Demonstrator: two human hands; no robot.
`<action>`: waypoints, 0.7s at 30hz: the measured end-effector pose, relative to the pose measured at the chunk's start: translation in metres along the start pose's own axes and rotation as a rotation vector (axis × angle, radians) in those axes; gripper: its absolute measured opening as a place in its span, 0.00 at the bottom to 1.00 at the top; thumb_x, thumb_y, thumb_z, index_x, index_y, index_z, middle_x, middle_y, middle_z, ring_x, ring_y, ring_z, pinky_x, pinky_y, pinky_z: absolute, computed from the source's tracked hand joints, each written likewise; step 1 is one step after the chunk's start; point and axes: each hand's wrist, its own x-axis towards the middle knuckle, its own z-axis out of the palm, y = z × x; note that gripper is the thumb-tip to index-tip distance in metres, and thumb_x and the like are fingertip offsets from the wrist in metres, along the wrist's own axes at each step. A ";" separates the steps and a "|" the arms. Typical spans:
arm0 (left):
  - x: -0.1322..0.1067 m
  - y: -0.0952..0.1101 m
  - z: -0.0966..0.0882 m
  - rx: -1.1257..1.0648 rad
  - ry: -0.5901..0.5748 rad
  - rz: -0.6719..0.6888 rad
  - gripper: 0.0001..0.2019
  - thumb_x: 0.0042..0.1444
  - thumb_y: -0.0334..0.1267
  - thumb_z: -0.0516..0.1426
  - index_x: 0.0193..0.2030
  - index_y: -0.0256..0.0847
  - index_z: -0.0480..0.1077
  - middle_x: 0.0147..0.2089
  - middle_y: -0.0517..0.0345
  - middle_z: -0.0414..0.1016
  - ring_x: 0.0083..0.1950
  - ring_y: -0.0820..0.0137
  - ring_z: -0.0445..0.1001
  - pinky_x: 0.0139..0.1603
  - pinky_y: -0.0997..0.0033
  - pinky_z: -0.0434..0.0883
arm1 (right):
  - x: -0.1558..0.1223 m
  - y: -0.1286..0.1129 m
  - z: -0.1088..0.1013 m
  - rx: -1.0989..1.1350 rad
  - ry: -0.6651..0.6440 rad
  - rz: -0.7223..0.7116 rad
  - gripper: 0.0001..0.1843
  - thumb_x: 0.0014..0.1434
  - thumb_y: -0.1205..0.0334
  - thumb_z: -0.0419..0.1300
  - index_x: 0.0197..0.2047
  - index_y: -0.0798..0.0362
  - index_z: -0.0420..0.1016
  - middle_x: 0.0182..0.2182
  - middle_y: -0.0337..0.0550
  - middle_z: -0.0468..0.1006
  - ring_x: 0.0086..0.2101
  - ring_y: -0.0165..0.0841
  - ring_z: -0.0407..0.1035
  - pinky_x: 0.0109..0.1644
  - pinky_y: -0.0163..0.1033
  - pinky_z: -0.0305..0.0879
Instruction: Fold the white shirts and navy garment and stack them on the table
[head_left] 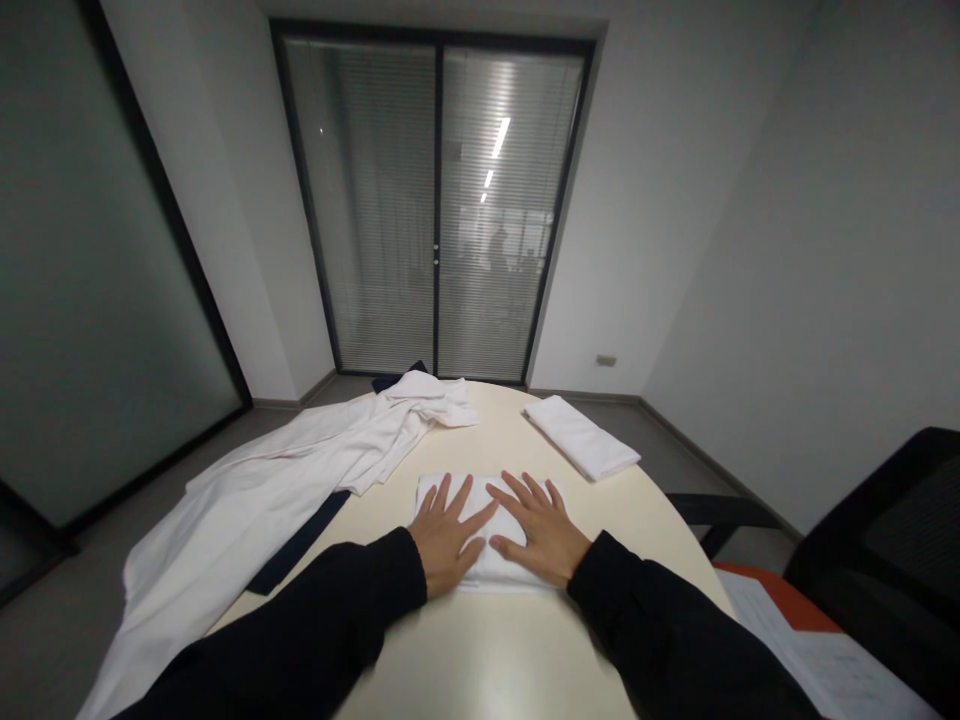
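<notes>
A folded white cloth (495, 575) lies flat on the table in front of me, partly covered by both hands. My left hand (448, 535) rests on its left half, fingers spread. On the right half lies my right hand (538, 528), its fingers also spread apart and the palm down. The two thumbs and index fingers come close together near the cloth's middle. Neither hand grips anything. Black sleeves cover both wrists.
Loose white garments (277, 475) spread over the table's left side and hang off its edge, with a dark navy cloth (300, 545) beneath. A second folded white cloth (583, 437) lies at the back right of the round table (457, 660). A black chair (885, 540) stands at right.
</notes>
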 end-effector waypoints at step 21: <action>0.013 -0.007 -0.012 0.038 -0.076 -0.054 0.42 0.51 0.67 0.54 0.71 0.59 0.47 0.75 0.55 0.37 0.72 0.39 0.32 0.65 0.31 0.35 | 0.011 0.009 0.006 -0.006 0.052 0.085 0.38 0.60 0.32 0.45 0.69 0.37 0.49 0.70 0.41 0.47 0.68 0.46 0.40 0.68 0.60 0.31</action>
